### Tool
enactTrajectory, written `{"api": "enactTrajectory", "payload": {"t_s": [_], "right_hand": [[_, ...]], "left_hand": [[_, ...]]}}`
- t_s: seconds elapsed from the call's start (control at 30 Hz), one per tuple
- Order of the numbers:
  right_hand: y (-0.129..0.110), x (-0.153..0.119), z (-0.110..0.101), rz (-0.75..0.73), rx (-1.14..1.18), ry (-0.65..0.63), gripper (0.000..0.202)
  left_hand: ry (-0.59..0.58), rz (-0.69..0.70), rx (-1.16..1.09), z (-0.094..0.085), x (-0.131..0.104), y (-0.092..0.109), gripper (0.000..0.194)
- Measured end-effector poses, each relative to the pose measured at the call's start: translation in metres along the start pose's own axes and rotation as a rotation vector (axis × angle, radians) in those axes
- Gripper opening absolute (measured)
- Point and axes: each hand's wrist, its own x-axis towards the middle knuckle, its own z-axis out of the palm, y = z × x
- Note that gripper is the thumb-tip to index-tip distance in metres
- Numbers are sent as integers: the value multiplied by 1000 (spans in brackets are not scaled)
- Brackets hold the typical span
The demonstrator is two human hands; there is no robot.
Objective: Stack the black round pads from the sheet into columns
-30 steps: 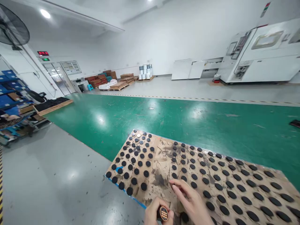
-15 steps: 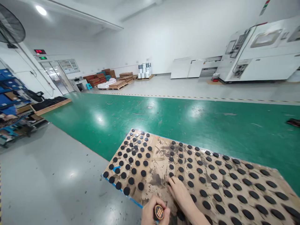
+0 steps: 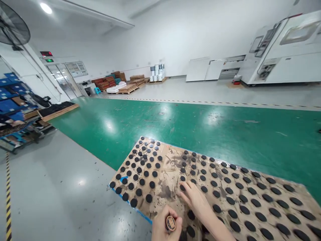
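My left hand (image 3: 160,221) is closed around a dark handle-like object (image 3: 171,223) whose round end bears orange stripes and an orange ring. The rest of that object is hidden by the fist. To its upper right, my right hand (image 3: 197,199) stretches over a brown board (image 3: 167,175) streaked with dark marks. Its fingers are extended and apart, reaching beside a black disc (image 3: 183,188); whether they touch it I cannot tell. Many more black discs (image 3: 216,194) lie flat in rows on both sides of a bare strip of the board.
Blue tape (image 3: 144,216) runs along the board's near left edge. Beyond lies a green floor (image 3: 140,117). Shelving with blue bins (image 3: 7,103) stands at left, stacked pallets (image 3: 129,88) at the back, and a large white machine (image 3: 288,57) at right.
My right hand has shifted slightly upward along the board, and its fingers look more spread. The left hand still grips the striped-end object. The camera view has turned a little left.
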Motion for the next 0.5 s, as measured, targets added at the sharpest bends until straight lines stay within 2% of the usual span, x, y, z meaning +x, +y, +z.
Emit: {"api": "enactTrajectory", "payload": {"t_s": [0.07, 0.13, 0.23, 0.3, 0.37, 0.43, 0.5], "right_hand": [[23, 2, 30, -11, -100, 26, 21], [35, 3, 49, 2, -104, 23, 27], [36, 8, 56, 14, -72, -2, 30], [29, 11, 47, 19, -21, -31, 27], [17, 13, 26, 13, 52, -70, 20], [0, 9, -6, 63, 258, -98, 15], [-19, 1, -42, 163, 599, -115, 17]], "left_hand": [[6, -1, -16, 1, 0, -3, 34], [13, -13, -16, 2, 0, -5, 34], [21, -27, -11, 5, 1, -3, 34], [20, -16, -21, 9, 3, 0, 34], [13, -3, -44, 14, 4, 1, 34], [1, -6, -75, 19, 5, 0, 36], [-1, -20, -100, 25, 6, -2, 39]]}}
